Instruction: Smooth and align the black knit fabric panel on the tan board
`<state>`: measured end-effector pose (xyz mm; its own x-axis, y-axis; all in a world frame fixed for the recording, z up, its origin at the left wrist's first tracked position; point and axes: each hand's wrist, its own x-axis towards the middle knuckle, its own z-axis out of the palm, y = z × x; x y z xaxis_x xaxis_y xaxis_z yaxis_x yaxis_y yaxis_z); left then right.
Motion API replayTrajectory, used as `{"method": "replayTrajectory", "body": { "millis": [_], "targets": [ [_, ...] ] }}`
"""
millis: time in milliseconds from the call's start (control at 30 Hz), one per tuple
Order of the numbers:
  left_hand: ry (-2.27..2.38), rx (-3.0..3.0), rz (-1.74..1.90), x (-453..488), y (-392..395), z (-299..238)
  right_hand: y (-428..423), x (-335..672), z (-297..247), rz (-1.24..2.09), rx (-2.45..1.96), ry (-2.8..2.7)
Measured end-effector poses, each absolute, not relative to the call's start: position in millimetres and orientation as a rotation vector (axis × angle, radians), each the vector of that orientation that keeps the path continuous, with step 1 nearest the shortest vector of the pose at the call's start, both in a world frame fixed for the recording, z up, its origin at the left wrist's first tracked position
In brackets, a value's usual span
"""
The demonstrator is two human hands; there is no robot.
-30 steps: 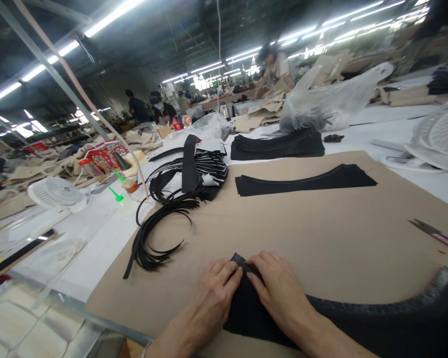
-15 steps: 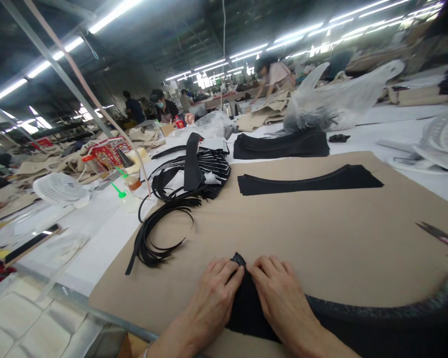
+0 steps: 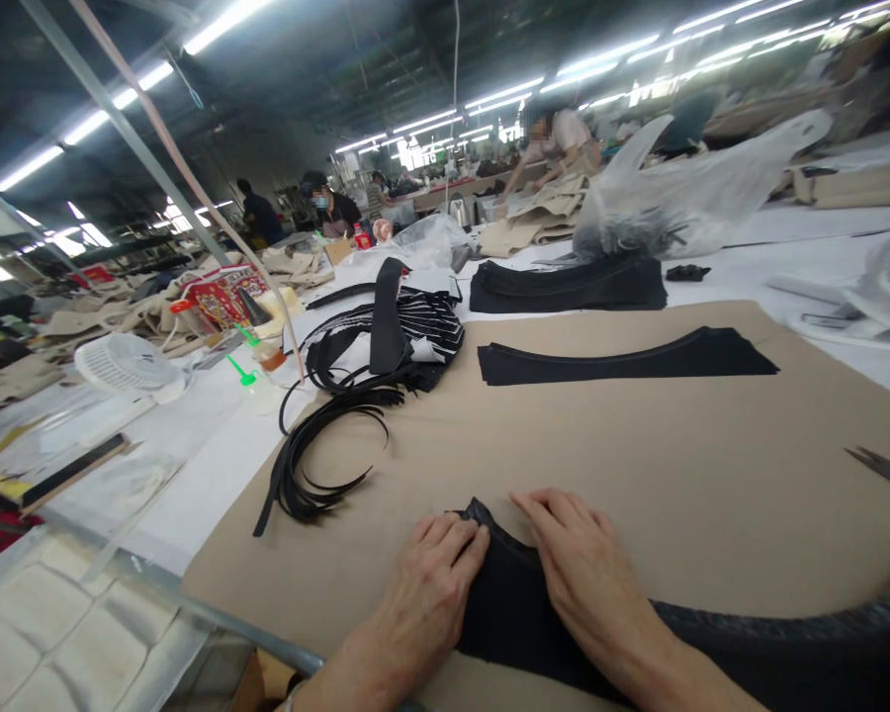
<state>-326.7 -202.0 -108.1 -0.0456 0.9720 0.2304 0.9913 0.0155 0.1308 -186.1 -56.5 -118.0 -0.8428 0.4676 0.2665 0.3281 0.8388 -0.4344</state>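
Note:
My left hand (image 3: 431,574) pinches the upper left corner of a curved black fabric piece (image 3: 508,618), which lies near the table's front edge. Its fingers are closed on that corner. Over the same piece's curved edge rests my right hand (image 3: 582,559), its fingers stretched out close together and their tips reaching past the edge above the brown board. The thumb is partly hidden, and I see nothing between those fingers. A textured dark band runs along the curved edge, and the piece continues out of view at lower right.
A brown board (image 3: 386,593) covers this part of the table. Another black piece (image 3: 623,361) lies on it, with a black stack (image 3: 564,287) behind. Coiled black strips (image 3: 304,480) sit at left, scissors (image 3: 886,470) at right. Green-tipped bottles (image 3: 246,374) and a small fan (image 3: 130,364) stand further left.
My right hand has slid right along the curved edge, away from my left hand, baring more of that edge. The left hand keeps its place at the corner. The view has shifted slightly.

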Motion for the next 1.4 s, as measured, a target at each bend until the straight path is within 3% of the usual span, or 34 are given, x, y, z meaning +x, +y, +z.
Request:
{"method": "replayTrajectory", "body": {
  "millis": [867,1400],
  "targets": [
    [-2.207,-2.075,-0.417,-325,-205,-114,-47,-187,-136,0.526,-0.231,-2.916],
    [-2.245,-2.081,-0.425,-326,-206,-113,-59,-196,-127,0.063,-0.044,-2.703]
  ]
}}
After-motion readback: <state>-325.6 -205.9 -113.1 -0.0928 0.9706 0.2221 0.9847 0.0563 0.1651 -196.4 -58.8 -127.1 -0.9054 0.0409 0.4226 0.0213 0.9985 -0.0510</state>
